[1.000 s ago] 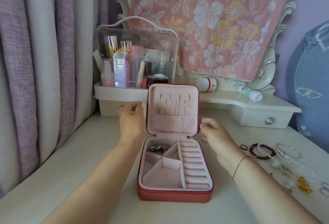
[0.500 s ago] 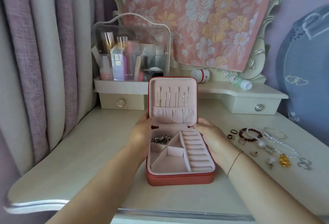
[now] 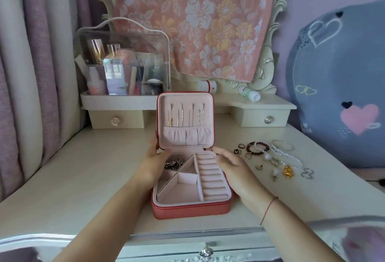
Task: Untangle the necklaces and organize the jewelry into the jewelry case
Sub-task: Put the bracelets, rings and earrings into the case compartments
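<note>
Jewelry case (image 3: pixel 191 209): a red box that lies open on the dressing table (image 3: pixel 83 178), right in the middle, close to the front edge.
Lid (image 3: pixel 185 134): it stands up at the back of the case, and the inside is soft pink.
Necklaces (image 3: pixel 183 118): thin chains hang side by side in the lid, and their ends go down into the little pocket.
Tangle of chains (image 3: pixel 174 164): a dark knotted bunch sits in the back left corner of the tray.
Ring rolls (image 3: pixel 210 176): a row of pink rolls runs down the right side of the tray.
Left hand (image 3: pixel 154 164): it is at the left side of the case. The fingers reach up beside the left edge of the lid and the thumb lies by the back left corner. I cannot tell if it is holding on tight or only touching.
Right hand (image 3: pixel 233 168): it lies on the right side of the case with the fingers loose and mostly straight. It is not wrapped around anything.
Red string (image 3: pixel 268 209): it is tied around the right wrist.
Loose jewelry: it lies on the table to the right of the case. There is a dark red bead bracelet (image 3: pixel 250 149), a string of pearls (image 3: pixel 287 156), a silver bangle (image 3: pixel 283 144), a gold charm (image 3: pixel 288 171) and some small rings (image 3: pixel 307 173).
Makeup box (image 3: pixel 125 64): a clear box full of bottles on the shelf, behind the case and to the left.
Flowered cloth (image 3: pixel 198 22): pink with white and yellow flowers, hanging at the back.
Curtain (image 3: pixel 31 74): on the left.
Blue cushion (image 3: pixel 337 84): on the right, with a pink heart on it.
</note>
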The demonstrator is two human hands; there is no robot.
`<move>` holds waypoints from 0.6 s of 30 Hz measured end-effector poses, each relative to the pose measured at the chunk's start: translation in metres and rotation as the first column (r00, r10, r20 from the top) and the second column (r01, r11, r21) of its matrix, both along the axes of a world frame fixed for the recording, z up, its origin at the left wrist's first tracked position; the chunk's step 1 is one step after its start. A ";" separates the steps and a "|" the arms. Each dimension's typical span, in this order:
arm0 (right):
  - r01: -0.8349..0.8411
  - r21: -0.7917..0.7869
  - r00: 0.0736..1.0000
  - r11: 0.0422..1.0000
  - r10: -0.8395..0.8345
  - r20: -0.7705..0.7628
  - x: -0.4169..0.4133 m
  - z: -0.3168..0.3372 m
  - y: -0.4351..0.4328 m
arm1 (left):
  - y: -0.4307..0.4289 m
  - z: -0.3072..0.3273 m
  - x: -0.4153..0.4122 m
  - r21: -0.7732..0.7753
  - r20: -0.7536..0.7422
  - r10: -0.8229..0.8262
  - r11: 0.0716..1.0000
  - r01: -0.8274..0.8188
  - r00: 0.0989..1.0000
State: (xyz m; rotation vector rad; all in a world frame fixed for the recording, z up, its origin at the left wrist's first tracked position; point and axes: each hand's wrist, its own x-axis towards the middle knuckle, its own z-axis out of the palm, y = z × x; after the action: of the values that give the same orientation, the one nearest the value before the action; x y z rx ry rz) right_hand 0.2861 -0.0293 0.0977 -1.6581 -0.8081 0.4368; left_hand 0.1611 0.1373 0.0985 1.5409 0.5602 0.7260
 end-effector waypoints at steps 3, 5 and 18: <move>-0.035 -0.057 0.989 0.998 0.042 0.141 -0.004 -0.003 -0.012 | 0.000 0.000 0.001 0.039 0.048 -0.058 0.998 0.056 0.997; -0.031 -0.056 0.984 0.998 0.040 0.175 -0.005 -0.005 -0.015 | 0.000 -0.001 0.003 0.070 0.072 -0.063 0.996 0.058 0.995; -0.027 -0.014 0.985 1.000 0.029 0.168 -0.001 -0.007 -0.018 | 0.001 -0.003 -0.002 0.090 0.106 -0.137 0.988 0.128 0.985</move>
State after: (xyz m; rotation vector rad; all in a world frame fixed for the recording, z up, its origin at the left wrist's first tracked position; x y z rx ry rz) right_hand 0.2848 -0.0472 0.0905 -1.7126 -0.9558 0.3245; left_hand 0.1595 0.1385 0.0950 1.5872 0.3434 0.7357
